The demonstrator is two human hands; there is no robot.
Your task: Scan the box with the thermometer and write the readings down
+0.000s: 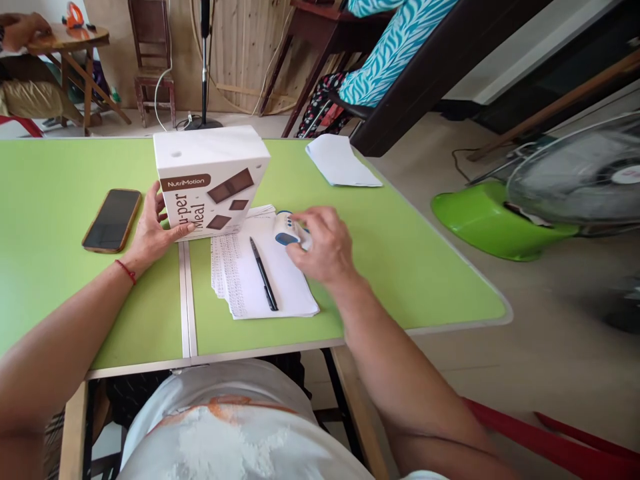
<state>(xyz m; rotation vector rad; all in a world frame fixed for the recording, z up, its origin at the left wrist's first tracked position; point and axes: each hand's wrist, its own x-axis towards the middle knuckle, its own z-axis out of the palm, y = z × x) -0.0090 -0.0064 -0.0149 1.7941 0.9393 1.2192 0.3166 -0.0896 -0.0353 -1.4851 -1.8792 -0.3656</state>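
Observation:
A white box [210,177] printed "NutriMotion" stands upright on the green table. My left hand [155,230] grips its lower left corner, thumb on the printed front and fingers at the side. In my right hand [325,243], closed with thumb and fingers, is a small white-and-blue device [287,230] with dark blue marks on it; its exact kind is unclear and my fingers cover part of it. Beneath it lies a stack of paper sheets [295,293], with handwriting along the left edges. A black pen [263,273] rests on the sheets, uncapped end unclear.
To the left of the box lies a phone [113,220] in a brown case. More white papers [343,160] sit near the table's [400,267] far right edge. A fan [575,173] stands over a green stool [500,220] on the right. Two other people are in the background.

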